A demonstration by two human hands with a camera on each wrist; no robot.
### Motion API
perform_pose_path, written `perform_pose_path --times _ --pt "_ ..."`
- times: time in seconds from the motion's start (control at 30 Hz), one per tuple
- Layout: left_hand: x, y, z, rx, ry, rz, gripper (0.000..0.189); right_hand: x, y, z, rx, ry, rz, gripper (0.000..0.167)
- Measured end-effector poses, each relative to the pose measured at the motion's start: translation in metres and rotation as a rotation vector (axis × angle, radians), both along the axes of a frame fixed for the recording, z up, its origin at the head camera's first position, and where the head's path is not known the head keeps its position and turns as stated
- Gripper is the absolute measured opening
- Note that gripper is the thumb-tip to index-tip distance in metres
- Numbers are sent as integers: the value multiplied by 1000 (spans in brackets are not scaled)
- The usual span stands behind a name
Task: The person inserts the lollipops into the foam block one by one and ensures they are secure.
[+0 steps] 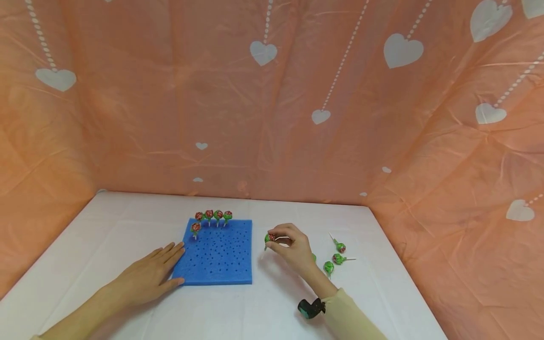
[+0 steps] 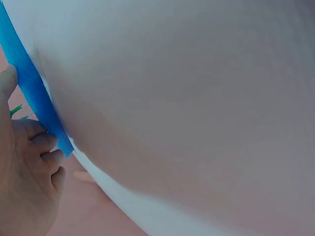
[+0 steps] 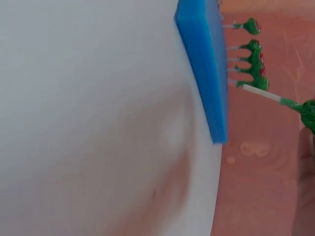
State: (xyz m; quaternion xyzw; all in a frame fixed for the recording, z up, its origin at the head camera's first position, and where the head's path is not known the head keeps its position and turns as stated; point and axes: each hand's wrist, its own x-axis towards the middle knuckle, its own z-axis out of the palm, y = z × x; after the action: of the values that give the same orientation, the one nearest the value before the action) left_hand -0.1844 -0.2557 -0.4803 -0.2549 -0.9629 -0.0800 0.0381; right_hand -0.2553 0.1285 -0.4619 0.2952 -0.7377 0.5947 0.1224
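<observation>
My right hand [image 1: 292,244] pinches a lollipop [image 1: 268,238] by its green and red wrapped head, just right of the blue foam block [image 1: 221,255]. In the right wrist view that lollipop's white stick [image 3: 262,92] points toward the foam. My left hand [image 1: 150,276] rests at the foam's left edge with its fingers straight, fingertips and thumb touching it. Small dark holes dot the foam's top. Several lollipops [image 1: 218,215] stand upright along its back edge, and one more lollipop [image 1: 195,228] stands in front of the leftmost.
Loose lollipops [image 1: 338,259] lie on the white table [image 1: 374,297] to the right, one partly hidden behind my right wrist. A black band [image 1: 310,309] is on that wrist. Orange sheeting with white hearts [image 1: 263,53] walls the table at the back and sides.
</observation>
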Motion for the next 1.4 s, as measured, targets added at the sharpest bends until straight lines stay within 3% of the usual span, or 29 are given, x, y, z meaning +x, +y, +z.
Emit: perform_pose_path --times 0.3,0.63,1.07,1.4 --pt "-1 -1 0 -1 4 2 79 -1 -31 3 -11 -89 9 26" --pt "0 0 -2 -6 11 -12 77 -4 -57 2 -27 -124 32 25" --pt "-2 -2 -2 -5 10 -6 78 -15 -90 8 -35 -132 82 24" --pt "-1 -1 1 -8 -14 -6 77 -25 -116 8 -9 -124 65 24"
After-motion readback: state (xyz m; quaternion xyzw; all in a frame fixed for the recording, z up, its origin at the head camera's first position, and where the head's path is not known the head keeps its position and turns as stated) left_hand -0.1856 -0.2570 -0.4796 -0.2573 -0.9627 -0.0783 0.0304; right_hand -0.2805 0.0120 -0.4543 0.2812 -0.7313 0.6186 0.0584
